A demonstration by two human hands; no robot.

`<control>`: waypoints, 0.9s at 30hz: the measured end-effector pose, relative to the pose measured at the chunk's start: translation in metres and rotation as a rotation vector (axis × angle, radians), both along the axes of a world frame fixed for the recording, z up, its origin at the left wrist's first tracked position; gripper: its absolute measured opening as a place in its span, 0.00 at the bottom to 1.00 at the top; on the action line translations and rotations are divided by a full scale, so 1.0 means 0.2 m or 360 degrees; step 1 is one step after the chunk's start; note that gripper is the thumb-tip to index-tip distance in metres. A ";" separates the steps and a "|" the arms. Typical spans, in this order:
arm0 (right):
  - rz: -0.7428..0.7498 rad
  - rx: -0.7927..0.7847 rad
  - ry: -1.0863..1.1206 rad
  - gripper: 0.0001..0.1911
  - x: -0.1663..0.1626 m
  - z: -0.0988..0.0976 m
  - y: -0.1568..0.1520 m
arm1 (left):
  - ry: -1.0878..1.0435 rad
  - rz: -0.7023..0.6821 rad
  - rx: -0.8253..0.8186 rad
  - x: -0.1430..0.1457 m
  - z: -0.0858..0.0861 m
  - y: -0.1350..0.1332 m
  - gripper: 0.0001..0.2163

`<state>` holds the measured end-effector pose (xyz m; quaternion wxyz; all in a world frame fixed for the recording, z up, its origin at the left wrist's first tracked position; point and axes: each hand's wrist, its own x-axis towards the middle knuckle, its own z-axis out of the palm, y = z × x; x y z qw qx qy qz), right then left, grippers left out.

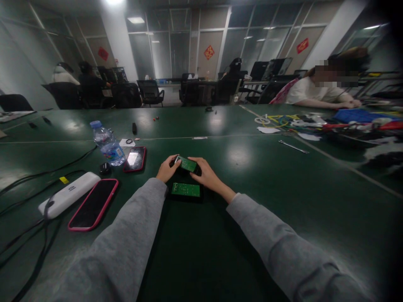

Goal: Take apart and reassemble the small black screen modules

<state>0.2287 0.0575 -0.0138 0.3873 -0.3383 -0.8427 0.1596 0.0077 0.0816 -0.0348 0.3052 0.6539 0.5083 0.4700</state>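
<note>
Both hands hold one green circuit board in a dark casing [188, 164] slightly above the table. My left hand [166, 169] grips its left end, thumb on the near edge. Round the right end is my right hand [206, 174], closed on it with the fingers along the far side and the thumb nearer me. Just below, a second green circuit board [186, 189] lies flat on the green table [192, 243], also in a dark frame. Neither hand appears to touch that second board.
At left are a water bottle [107, 143], a phone [135, 159], a larger pink-edged phone [93, 205], a white power bank [69, 194] and black cables. A wrench [294, 147] and tangled wires [280, 121] lie at right. Another person [311, 90] sits beyond them.
</note>
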 end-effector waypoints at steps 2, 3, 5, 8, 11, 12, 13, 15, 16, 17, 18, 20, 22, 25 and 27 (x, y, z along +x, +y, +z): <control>-0.0004 -0.0027 0.0009 0.31 0.00 0.00 0.00 | -0.0009 0.0008 -0.0001 0.00 0.00 0.00 0.19; -0.0004 -0.0038 0.0018 0.31 0.00 0.00 0.00 | -0.0016 0.0003 0.0005 0.00 0.00 0.00 0.19; 0.0004 -0.0048 0.0044 0.31 0.01 0.00 0.00 | -0.0028 -0.0023 0.0021 0.00 0.00 0.00 0.19; 0.0032 -0.0047 0.0112 0.31 0.01 -0.01 0.01 | -0.0027 -0.0063 0.0028 0.00 0.01 -0.01 0.19; 0.0049 -0.0031 0.0185 0.30 0.01 -0.01 0.01 | -0.0038 -0.0077 0.0028 0.00 0.01 -0.01 0.20; 0.0053 -0.0024 0.0201 0.30 0.01 -0.01 0.02 | -0.0045 -0.0076 0.0026 0.00 0.01 -0.01 0.20; 0.0057 -0.0021 0.0213 0.30 0.01 -0.01 0.02 | -0.0049 -0.0075 0.0023 0.00 0.01 -0.01 0.20; 0.0067 -0.0022 0.0227 0.30 0.01 -0.01 0.02 | -0.0047 -0.0078 0.0020 0.00 0.01 -0.01 0.21; 0.0068 -0.0024 0.0233 0.30 0.01 -0.01 0.02 | -0.0040 -0.0083 0.0023 0.00 0.01 -0.01 0.22; 0.0066 -0.0029 0.0235 0.30 0.01 -0.01 0.02 | -0.0030 -0.0089 0.0027 0.00 0.00 -0.01 0.22; 0.0063 -0.0035 0.0234 0.30 0.01 -0.01 0.01 | -0.0016 -0.0097 0.0033 0.00 0.01 -0.01 0.23; 0.0061 -0.0043 0.0230 0.30 0.01 -0.01 0.01 | 0.0013 -0.0108 0.0040 0.00 0.01 -0.02 0.24; 0.0066 -0.0049 0.0224 0.30 0.01 -0.01 0.02 | 0.0029 -0.0113 0.0031 0.00 0.02 -0.03 0.24; 0.0066 -0.0055 0.0223 0.30 0.01 -0.01 0.02 | 0.0008 -0.0096 0.0003 0.00 0.03 -0.04 0.24; 0.0070 -0.0048 0.0225 0.30 0.01 -0.01 0.02 | -0.0003 -0.0086 -0.0007 0.01 0.04 -0.04 0.24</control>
